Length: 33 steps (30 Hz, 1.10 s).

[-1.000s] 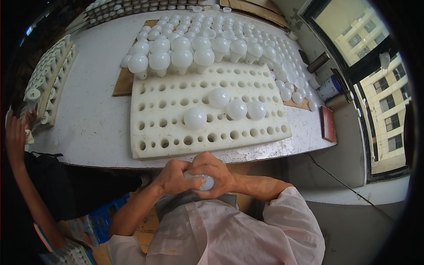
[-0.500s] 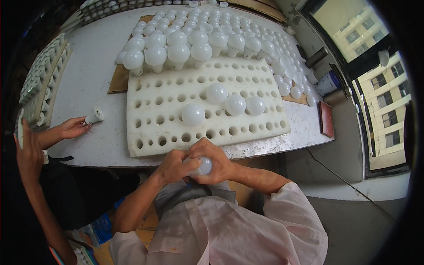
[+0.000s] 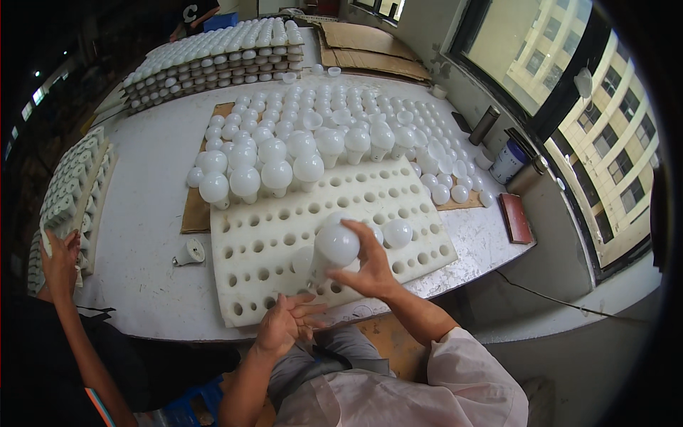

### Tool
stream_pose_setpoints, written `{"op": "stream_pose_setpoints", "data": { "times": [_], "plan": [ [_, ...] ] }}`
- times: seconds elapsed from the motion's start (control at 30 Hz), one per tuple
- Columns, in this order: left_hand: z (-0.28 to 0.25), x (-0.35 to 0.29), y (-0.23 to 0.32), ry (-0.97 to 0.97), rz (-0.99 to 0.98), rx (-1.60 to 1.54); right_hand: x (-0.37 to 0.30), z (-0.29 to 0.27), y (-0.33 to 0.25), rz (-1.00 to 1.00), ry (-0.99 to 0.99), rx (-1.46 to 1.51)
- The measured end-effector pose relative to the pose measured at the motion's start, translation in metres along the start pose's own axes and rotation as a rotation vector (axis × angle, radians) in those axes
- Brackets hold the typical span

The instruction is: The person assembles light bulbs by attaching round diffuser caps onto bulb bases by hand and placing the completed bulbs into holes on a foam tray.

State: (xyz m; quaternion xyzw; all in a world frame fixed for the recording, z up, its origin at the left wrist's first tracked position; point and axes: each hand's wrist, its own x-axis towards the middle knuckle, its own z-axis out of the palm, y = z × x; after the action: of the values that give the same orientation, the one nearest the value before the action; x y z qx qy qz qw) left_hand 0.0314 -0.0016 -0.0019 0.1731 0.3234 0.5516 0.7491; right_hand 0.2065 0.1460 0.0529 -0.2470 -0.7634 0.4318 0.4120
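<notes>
My right hand point(image 3: 370, 265) grips a white light bulb point(image 3: 336, 244) by its round cover, with thumb and fingers curved around it. The bulb is held over a white foam board point(image 3: 245, 293) with rows of round holes. My left hand point(image 3: 286, 325) is just in front of the board's near edge, fingers spread and holding nothing. White bulb covers lie on the board, one point(image 3: 397, 233) right of my right hand and another point(image 3: 304, 262) partly hidden behind the held bulb. Finished-looking bulbs point(image 3: 277, 174) stand upright along the board's far edge.
A loose bulb base point(image 3: 191, 252) lies left of the board. At the far left, a co-worker's hand point(image 3: 60, 260) is beside a rack of bases point(image 3: 67, 178). Many covers point(image 3: 341, 99) sit behind the board. Right are a red box point(image 3: 516, 218) and a window wall.
My hands were together around the bulb by the table edge; the right has lifted it over the board and the left has let go. A co-worker has released a base onto the table.
</notes>
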Motion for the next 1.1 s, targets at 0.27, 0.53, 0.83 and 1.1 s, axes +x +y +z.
{"op": "stream_pose_setpoints", "data": {
  "times": [0.27,0.53,0.83,1.1],
  "plan": [
    [-0.008,-0.015,0.006,0.158,0.228,0.278,0.142,-0.053,0.08,-0.125,0.106,-0.7],
    [-0.064,-0.063,0.05,0.676,0.65,0.752,0.092,-0.126,0.064,0.037,0.298,-0.574],
    [-0.186,0.009,0.161,1.03,0.406,1.757,-0.008,-0.127,0.038,0.229,-0.206,-0.826],
    [-0.22,0.029,0.172,1.046,0.317,1.629,-0.05,-0.154,0.043,0.301,0.381,0.891]
  ]
}}
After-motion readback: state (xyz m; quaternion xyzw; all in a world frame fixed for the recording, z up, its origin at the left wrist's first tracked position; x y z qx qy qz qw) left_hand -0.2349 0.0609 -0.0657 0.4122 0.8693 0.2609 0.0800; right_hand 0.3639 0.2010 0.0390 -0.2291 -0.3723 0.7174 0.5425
